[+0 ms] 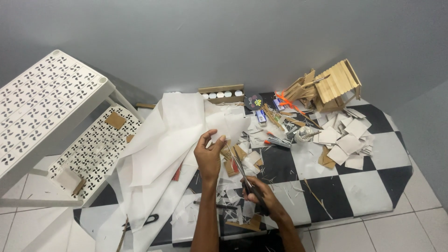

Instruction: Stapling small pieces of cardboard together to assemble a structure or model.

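Left hand (208, 156) pinches a white paper sheet (177, 126) above the checkered mat (373, 186); right hand (261, 192) grips scissors (242, 175), blades close to the fingers — a slip could nick them or tear the sheet.

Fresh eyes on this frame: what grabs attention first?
The big white paper sheet sprawled over the checkered mat, with the left hand pinching its edge and the right hand holding scissors just below the left. Next, the stick house at the back right by the wall, with a heap of paper squares in front of it.
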